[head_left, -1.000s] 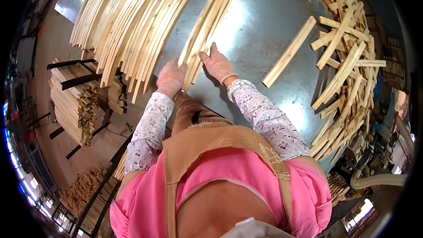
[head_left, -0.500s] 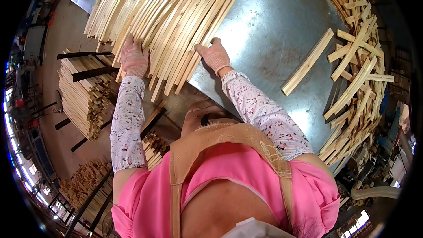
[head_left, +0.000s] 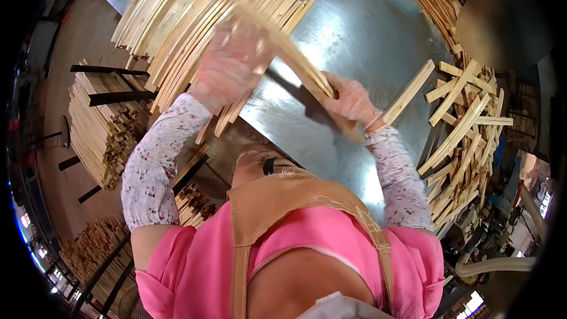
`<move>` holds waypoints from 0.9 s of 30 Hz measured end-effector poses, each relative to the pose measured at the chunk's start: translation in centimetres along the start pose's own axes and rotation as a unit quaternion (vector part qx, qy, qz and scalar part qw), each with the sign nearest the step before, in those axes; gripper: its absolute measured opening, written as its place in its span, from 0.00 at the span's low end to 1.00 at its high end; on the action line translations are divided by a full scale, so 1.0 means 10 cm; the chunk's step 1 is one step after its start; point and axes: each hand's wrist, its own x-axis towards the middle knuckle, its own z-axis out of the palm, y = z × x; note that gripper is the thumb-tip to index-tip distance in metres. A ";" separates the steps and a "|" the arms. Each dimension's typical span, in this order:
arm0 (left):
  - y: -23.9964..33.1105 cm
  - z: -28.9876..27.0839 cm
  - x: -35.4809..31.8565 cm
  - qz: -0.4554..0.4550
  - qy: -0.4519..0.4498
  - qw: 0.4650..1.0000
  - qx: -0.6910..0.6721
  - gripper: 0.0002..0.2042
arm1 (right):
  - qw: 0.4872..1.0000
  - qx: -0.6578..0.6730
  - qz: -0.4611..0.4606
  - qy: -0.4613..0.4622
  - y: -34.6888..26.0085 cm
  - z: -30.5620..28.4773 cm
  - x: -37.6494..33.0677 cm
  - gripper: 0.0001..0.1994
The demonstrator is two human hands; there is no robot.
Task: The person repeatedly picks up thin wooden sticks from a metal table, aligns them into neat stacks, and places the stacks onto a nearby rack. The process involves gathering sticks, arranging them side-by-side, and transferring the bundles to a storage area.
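Note:
A pale wooden strip (head_left: pixel 298 62), maybe more than one, slants through the air above the metal table (head_left: pixel 307 142), blurred along its far part. My gloved right hand (head_left: pixel 352 103) is closed around its near end. My gloved left hand (head_left: pixel 230 68) is smeared by motion, below the strip and over the front of a wide row of wooden strips (head_left: pixel 183 9). Its fingers do not show clearly, nor whether it touches the held strip. The row's strips lie side by side, their near ends uneven and some jutting past the table edge.
One short strip (head_left: pixel 409 93) lies alone at the right on the table. Beyond it is a jumbled pile of crossed strips (head_left: pixel 472 124). On the left, stacked strips (head_left: pixel 97 124) sit among black rack bars (head_left: pixel 121 98). A blurred grey round shape (head_left: pixel 505 26) covers the upper right.
My right hand has moved right and now holds a wooden strip, swung slantwise off the row. My left hand has shifted right and away from me, off the row's left part.

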 end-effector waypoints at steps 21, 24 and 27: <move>-0.38 0.65 -0.42 -0.293 -0.215 0.931 -0.022 0.36 | 0.877 0.394 0.144 0.234 1.05 0.89 -0.38 0.38; -0.43 0.63 -0.38 -0.303 -0.222 0.926 -0.047 0.37 | 0.947 0.307 0.088 0.015 0.10 1.30 0.09 0.42; -0.41 0.61 -0.37 -0.282 -0.176 0.943 0.008 0.37 | 0.985 0.163 -0.029 -0.039 -0.40 1.87 0.64 0.55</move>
